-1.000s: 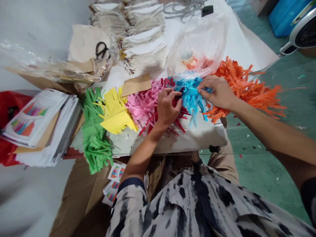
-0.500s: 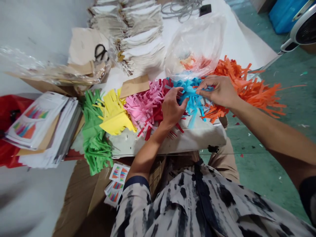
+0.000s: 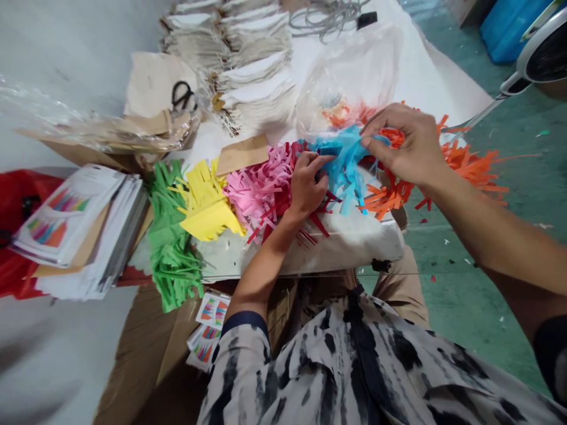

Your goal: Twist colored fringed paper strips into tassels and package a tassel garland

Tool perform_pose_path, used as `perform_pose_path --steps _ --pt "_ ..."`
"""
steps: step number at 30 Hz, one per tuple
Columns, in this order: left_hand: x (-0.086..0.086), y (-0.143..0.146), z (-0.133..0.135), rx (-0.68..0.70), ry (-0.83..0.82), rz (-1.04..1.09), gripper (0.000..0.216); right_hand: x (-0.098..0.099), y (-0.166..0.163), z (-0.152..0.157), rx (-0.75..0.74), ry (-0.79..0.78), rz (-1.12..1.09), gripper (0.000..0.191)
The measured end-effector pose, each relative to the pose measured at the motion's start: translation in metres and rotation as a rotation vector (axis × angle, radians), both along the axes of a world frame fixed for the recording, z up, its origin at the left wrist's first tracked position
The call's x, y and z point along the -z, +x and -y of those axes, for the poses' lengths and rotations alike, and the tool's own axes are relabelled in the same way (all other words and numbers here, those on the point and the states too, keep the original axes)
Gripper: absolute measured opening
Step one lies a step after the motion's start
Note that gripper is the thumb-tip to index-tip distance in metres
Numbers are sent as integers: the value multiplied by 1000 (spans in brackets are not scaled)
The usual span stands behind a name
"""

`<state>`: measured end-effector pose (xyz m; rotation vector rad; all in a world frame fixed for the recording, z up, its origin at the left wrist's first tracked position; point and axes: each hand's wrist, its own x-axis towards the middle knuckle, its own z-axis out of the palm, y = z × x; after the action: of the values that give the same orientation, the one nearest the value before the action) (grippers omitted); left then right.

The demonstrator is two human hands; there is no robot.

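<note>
A bunch of blue fringed tissue paper (image 3: 348, 154) stretches between my two hands. My right hand (image 3: 410, 141) pinches its right end between thumb and fingers, raised above the orange fringed paper (image 3: 469, 168). My left hand (image 3: 308, 184) rests at the left edge of the blue bunch, fingers bent and thumb apart, over dark red fringe (image 3: 286, 203). Left of it lie pink fringe (image 3: 252, 186), a yellow piece (image 3: 210, 206) and green fringe (image 3: 170, 236) hanging over the table's front edge.
Behind stand stacks of white paper bundles with strings (image 3: 257, 88) and a clear plastic bag (image 3: 349, 77). Black-handled scissors (image 3: 182, 97) lie near brown paper. Printed cards (image 3: 66, 212) are piled at left. A white fan-like device (image 3: 543, 56) is at upper right.
My right hand has risen and moved right, drawing the blue paper up and wider. My left hand has stayed nearly in place, its index finger now stretched over the blue.
</note>
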<state>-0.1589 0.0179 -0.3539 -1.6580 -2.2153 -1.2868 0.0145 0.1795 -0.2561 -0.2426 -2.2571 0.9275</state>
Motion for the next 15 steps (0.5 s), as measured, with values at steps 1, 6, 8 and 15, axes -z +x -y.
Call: perform_pose_path --steps 1,6,8,15 --pt "3 -2 -2 -15 -9 -16 35 -6 2 1 20 32 -23 23" --pt "13 -3 -5 -23 -25 -18 17 -42 21 2 77 187 -206 20" --pt "8 2 -1 -9 -14 3 19 -60 34 4 112 229 -259 22" --pt "-74 51 46 5 233 213 35 -79 71 49 273 88 -167 24"
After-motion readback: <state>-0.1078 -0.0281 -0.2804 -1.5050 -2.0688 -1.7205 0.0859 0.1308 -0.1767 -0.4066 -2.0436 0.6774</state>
